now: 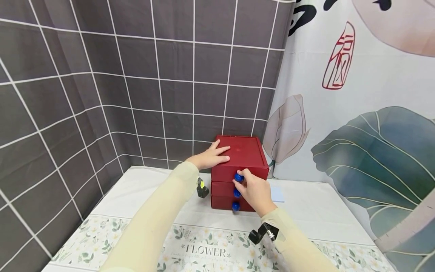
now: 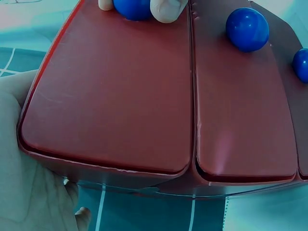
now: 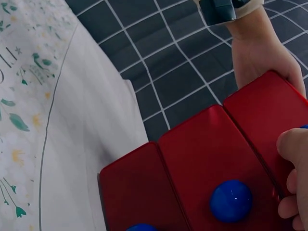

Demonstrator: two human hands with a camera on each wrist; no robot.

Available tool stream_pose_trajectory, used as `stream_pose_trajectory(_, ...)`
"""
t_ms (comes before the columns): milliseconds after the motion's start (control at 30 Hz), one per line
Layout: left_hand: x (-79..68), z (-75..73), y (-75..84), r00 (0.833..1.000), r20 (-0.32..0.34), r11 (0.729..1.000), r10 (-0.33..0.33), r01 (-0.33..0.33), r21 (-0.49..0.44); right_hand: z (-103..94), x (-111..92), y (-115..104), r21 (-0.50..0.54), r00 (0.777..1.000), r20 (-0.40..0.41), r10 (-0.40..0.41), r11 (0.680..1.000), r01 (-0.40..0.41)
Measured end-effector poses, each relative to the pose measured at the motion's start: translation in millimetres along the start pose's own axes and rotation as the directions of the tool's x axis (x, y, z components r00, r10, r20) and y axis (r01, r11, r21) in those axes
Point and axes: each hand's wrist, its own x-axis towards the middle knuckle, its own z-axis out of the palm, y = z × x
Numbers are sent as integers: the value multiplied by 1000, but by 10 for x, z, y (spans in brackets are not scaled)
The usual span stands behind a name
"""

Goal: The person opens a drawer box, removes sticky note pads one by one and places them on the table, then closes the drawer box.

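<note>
Drawers (image 1: 222, 188), three high, make up the front of a red cabinet (image 1: 241, 151), which in the head view stands near the back edge of the white-covered tabletop (image 1: 141, 190), between the two back corners and well apart from both. The left hand (image 1: 211, 156) rests on the left part of the cabinet's top, its grip apart, with the fingers spread. The right hand (image 1: 255, 190) is at the front, its grip clamped on the top blue knob (image 1: 239, 177), pinched between thumb and fingertip; the middle knob (image 1: 236, 193) sits just below, partly covered, and the bottom knob (image 1: 236, 206) lower again. A pale blue sheet (image 1: 278, 194) lies by the cabinet's right side, and a floral band (image 1: 209, 238) printed with FLOWER runs across the tabletop nearer its front edge. Behind rises a dark gridded curtain (image 1: 176, 62). The left wrist view shows the drawer fronts turned sideways, with two fingertips against the top knob and the left hand along the cabinet's top at the picture's left side. In the right wrist view, the right hand mostly hides the top knob, the middle knob shows in full, and the left hand's fingers pass out of sight behind the cabinet.
</note>
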Motion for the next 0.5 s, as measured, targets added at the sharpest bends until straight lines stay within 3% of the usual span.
stream_pose_trajectory(267,-13,21,33,1000,-10,1000,0,0,13,0,-13,12,4,1000,10,24,1000,-24)
stream_pose_trajectory(500,-12,19,37,1000,-23,1000,-8,9,26,-26,-56,51,117,996,75,55,991,-63)
